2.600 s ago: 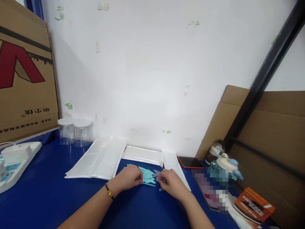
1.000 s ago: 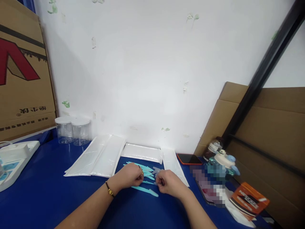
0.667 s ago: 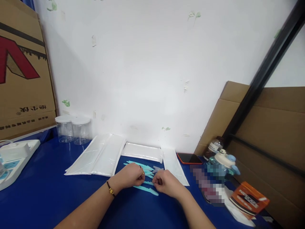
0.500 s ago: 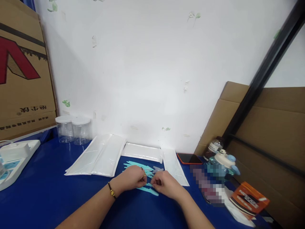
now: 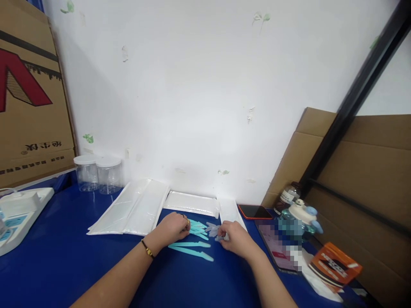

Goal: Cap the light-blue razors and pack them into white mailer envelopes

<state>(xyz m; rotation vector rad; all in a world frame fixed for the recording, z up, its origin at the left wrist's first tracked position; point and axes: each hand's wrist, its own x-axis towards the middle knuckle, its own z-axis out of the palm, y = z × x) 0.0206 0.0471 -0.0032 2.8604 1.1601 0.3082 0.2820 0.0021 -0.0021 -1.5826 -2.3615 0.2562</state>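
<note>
Beside and partly over a loose pile of turquoise eyebrow razors [image 5: 198, 229] is my left hand [image 5: 175, 229], its fingers curled together on the handle end of a razor. My right hand [image 5: 233, 238] pinches at the near edge of a small heap of translucent blade caps [image 5: 212, 229], with one cap at its fingertips. Closer to me, two eyebrow razors lie apart from the pile: an upper razor [image 5: 189, 244] and a lower razor [image 5: 192, 252], both with pale tips pointing right.
White padded mailers [image 5: 144, 209] and a flat white packet [image 5: 192, 203] lie behind. Two clear jars [image 5: 109, 177] and a power strip [image 5: 28, 222] stand left. At right are an orange-edged phone [image 5: 255, 211], another phone [image 5: 279, 252], a teal bottle [image 5: 298, 218] and an orange pouch [image 5: 335, 265].
My hands came together over a razor in front, then parted. That razor now lies beside the lower one; my left hand went back to the pile and my right hand to the caps.
</note>
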